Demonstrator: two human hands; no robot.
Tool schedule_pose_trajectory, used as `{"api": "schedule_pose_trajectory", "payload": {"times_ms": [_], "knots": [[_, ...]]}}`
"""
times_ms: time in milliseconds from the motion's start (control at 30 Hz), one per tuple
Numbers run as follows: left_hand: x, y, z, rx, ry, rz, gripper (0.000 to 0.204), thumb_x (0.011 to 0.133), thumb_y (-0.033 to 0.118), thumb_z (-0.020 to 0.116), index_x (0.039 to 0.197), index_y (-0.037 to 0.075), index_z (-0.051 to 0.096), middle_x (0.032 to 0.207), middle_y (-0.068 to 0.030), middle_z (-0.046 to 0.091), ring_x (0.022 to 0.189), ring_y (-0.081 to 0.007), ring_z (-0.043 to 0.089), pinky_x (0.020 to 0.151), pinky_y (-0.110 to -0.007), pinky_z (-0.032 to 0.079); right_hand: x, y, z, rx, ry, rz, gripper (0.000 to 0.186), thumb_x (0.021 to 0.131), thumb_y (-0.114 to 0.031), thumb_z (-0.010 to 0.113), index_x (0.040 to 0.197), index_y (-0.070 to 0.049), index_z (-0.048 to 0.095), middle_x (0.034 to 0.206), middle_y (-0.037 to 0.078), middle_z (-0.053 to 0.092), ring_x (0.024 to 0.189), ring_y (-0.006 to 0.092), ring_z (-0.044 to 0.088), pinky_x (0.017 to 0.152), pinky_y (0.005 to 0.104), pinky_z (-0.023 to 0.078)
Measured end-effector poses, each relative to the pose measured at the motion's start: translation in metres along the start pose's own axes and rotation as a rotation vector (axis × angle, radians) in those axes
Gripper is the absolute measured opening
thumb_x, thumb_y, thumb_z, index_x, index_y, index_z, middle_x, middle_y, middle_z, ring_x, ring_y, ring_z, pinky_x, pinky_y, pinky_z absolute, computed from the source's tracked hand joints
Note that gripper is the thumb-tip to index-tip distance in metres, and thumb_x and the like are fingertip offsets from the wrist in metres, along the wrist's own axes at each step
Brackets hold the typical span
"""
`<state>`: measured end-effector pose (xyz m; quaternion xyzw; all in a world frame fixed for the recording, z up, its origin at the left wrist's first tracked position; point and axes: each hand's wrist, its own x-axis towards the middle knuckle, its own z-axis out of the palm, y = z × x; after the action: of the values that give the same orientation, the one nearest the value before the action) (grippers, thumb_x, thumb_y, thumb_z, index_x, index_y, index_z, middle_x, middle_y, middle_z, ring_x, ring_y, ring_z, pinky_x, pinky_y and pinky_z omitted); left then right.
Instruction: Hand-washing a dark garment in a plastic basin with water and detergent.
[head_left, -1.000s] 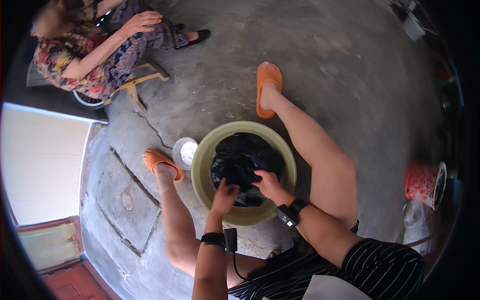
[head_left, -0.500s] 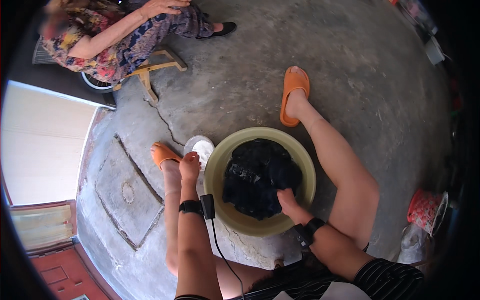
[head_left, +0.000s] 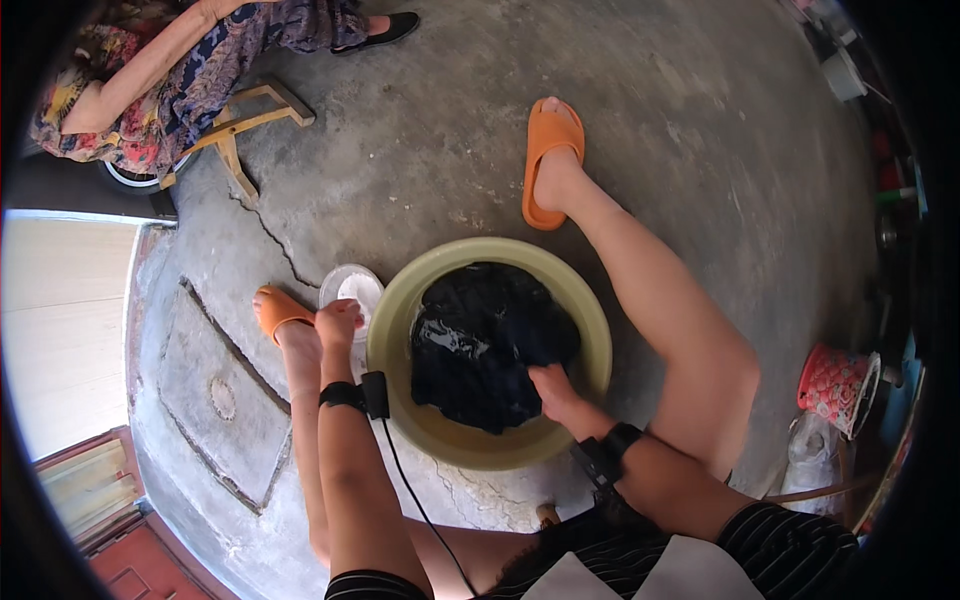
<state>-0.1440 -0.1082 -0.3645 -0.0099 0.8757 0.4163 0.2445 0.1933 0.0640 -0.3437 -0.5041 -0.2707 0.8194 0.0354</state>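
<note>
A dark cloth (head_left: 470, 370) is contained in a round, olive-green basin (head_left: 594, 345) set on the grey concrete floor (head_left: 690, 150) at the near centre of the scene. The cloth is seen to be almost black, with a navy tint toward its right side; it is bunched into uneven folds, and its surface appears wet, with bright glints shown on its left part. The bottom of the basin is largely covered by it. At the cloth's near right edge the right hand (head_left: 553, 392) is placed, its fingertips hidden by the dark material; whether the cloth is gripped cannot be told. The left hand (head_left: 339, 322) is held at the near side of a small, pale bowl (head_left: 330, 287), just left of the basin, in which white powder (head_left: 362, 287) is seen. Its fingers are curled inward; whether anything is pinched between them cannot be told.
</note>
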Motion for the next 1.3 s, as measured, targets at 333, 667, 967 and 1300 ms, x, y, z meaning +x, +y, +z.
{"api": "schedule_pose_trajectory", "payload": {"times_ms": [333,667,967,1300], "knots": [[-0.190,0.116,0.014,-0.266,-0.712,-0.156,0.036,0.088,0.002,0.037,0.124,-0.004,0.043,0.109,-0.0174,0.055,0.092,-0.0229,0.060,0.076,-0.030,0.054,-0.001,-0.023,0.002,0.394,-0.076,0.003,0.033,0.074,-0.004,0.054,0.106,0.005,0.054,0.097,0.011,0.060,0.084,0.0238,0.061,0.075,0.0350,0.050],[-0.216,-0.004,0.110,0.616,-0.290,0.285,0.081,0.067,0.034,0.072,0.135,0.023,0.031,0.135,-0.0336,0.022,0.122,-0.0520,0.025,0.105,-0.051,0.017,0.001,-0.012,0.001,0.020,0.004,-0.074,0.045,0.076,-0.028,0.070,0.106,0.004,0.058,0.100,0.009,0.061,0.089,0.0168,0.058,0.079,0.0287,0.045],[-0.232,0.040,0.137,0.279,-0.217,0.345,0.038,0.064,0.008,0.061,0.102,0.006,0.056,0.112,-0.0220,0.049,0.107,-0.0390,0.045,0.093,-0.050,0.030,-0.017,-0.037,0.011,0.061,-0.017,0.162,0.043,0.076,-0.039,0.067,0.095,-0.001,0.062,0.094,0.008,0.063,0.084,0.0180,0.060,0.075,0.0317,0.047],[-0.238,0.049,0.145,0.046,0.144,0.296,0.029,0.080,0.020,0.054,0.097,-0.003,0.056,0.095,-0.0243,0.055,0.088,-0.0415,0.053,0.080,-0.042,0.041,-0.023,-0.005,0.040,0.074,-0.124,0.088,0.037,0.087,-0.036,0.053,0.104,-0.004,0.059,0.101,0.007,0.060,0.091,0.0149,0.056,0.077,0.0315,0.046]]}}
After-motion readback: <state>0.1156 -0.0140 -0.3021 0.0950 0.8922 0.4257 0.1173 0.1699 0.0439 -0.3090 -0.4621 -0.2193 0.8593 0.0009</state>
